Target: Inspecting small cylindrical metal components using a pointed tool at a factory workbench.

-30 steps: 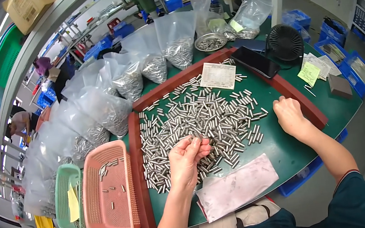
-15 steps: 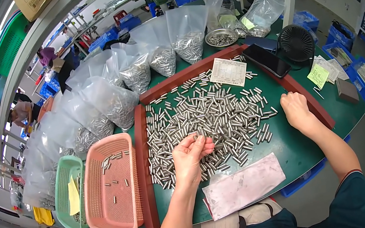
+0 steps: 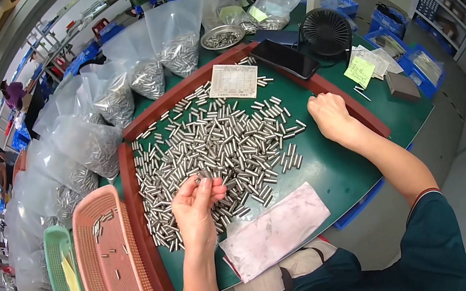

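A large heap of short metal pins (image 3: pixel 217 142) lies spread over the green tabletop (image 3: pixel 308 151). My left hand (image 3: pixel 193 204) is over the near edge of the heap, thumb pressed to its fingers. A metal pin (image 3: pixel 204 175) shows at those fingertips; whether there are more I cannot tell. At the right side of the table, apart from the heap, my right hand (image 3: pixel 329 114) is closed with the knuckles up. Its fingertips are tucked under, so anything inside it is hidden. Between my arms a folded, stained pinkish cloth (image 3: pixel 275 231) rests at the near edge.
Red-brown wooden strips (image 3: pixel 138 223) border the heap. Left of them are a pink basket (image 3: pixel 89 262) with a few pins and a green basket (image 3: pixel 57 273). Plastic bags of pins (image 3: pixel 114 100) line the far side. A printed card (image 3: pixel 234 80), phone (image 3: pixel 285 58) and black fan (image 3: pixel 325 34) are farther back.
The whole view has swung, so the table and baskets appear farther left. Both hands keep nearly the same closed shape and place over the table.
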`<move>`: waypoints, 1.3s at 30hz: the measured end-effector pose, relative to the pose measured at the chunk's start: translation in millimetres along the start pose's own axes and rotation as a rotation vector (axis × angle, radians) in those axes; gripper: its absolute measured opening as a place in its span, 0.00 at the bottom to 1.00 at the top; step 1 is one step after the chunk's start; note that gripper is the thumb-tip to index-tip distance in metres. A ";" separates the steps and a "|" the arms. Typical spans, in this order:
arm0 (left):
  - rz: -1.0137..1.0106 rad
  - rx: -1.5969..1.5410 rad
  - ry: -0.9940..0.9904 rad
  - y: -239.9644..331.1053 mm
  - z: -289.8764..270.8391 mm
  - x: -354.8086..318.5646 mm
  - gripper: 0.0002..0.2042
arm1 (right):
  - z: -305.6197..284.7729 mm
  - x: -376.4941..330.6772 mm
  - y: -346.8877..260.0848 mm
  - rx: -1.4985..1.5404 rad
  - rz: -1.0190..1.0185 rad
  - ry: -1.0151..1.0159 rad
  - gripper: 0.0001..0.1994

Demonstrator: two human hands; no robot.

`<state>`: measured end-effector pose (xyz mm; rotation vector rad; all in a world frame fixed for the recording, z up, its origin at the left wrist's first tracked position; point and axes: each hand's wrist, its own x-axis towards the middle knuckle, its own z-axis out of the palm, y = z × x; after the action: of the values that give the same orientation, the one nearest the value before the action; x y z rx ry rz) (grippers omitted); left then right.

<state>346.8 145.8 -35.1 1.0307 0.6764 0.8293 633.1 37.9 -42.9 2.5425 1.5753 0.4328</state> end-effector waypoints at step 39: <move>0.038 0.236 0.088 -18.5 -33.9 -116.5 0.10 | -28.8 -1.1 -0.7 0.521 -0.089 0.252 0.07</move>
<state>263.2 57.9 -53.1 1.2278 0.8459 0.8453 623.4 35.9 -15.9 2.8556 2.1233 0.3844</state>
